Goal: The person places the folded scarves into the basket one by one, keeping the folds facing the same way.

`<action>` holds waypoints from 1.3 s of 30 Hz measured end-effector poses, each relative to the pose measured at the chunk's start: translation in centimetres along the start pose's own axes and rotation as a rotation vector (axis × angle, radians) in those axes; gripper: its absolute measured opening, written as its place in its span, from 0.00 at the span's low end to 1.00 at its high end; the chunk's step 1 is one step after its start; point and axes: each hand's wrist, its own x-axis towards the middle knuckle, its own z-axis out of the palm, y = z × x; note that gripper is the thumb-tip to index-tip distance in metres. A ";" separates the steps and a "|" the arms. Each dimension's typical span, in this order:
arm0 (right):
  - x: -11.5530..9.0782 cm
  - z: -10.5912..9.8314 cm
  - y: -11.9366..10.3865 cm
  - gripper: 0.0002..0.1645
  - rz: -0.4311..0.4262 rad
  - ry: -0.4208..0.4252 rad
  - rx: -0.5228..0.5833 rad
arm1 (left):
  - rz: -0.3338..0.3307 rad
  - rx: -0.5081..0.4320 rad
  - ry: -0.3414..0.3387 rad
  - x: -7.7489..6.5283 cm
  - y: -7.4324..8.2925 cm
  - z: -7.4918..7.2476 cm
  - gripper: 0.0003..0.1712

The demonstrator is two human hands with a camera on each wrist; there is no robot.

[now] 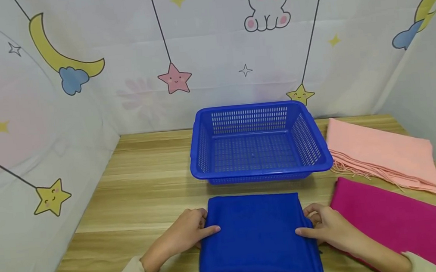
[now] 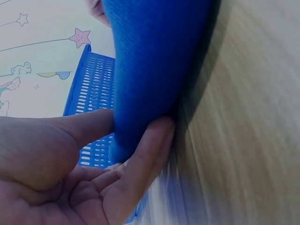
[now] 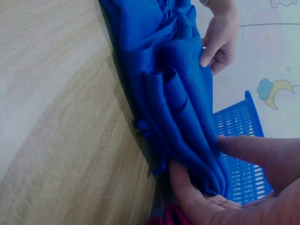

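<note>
A folded blue scarf (image 1: 256,240) lies at the table's front, in front of the blue basket (image 1: 262,173). My left hand (image 1: 185,231) grips its left edge, thumb on top and fingers at the side and underneath. On the opposite edge my right hand (image 1: 327,228) pinches the stacked layers in the same manner. In the right wrist view the scarf's layers (image 3: 173,108) show as loose folds, with small blue tassels at the bottom. The left wrist view shows a smooth rounded fold (image 2: 154,61) between thumb and fingers.
The mesh-walled basket stands behind the scarf, with nothing in it. To the right lie a folded magenta scarf (image 1: 401,228), close beside my right forearm, and a folded pink fringed scarf (image 1: 383,152). Printed cloth walls (image 1: 214,45) border the wooden table (image 1: 136,182).
</note>
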 end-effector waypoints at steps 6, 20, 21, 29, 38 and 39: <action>0.1 0.3 0.2 0.28 -0.039 -0.005 -0.010 | 0.013 -0.051 -0.029 -0.2 -0.2 -0.2 0.21; 0.3 0.4 0.6 0.27 -0.066 -0.054 0.204 | -0.001 -0.270 -0.118 -0.6 -0.5 -0.4 0.17; 0.3 0.4 0.6 0.26 -0.067 -0.054 0.210 | 0.000 -0.279 -0.117 -0.6 -0.5 -0.4 0.16; 0.4 -0.1 0.5 0.25 -0.019 -0.072 0.243 | 0.001 -0.326 -0.115 -0.5 -0.6 -0.5 0.16; 0.4 -0.4 0.1 0.24 -0.011 -0.077 0.264 | -0.018 -0.405 -0.133 -0.7 -0.4 -0.7 0.15; 0.4 -0.4 0.1 0.24 -0.015 -0.080 0.270 | -0.017 -0.408 -0.133 -0.7 -0.3 -0.7 0.15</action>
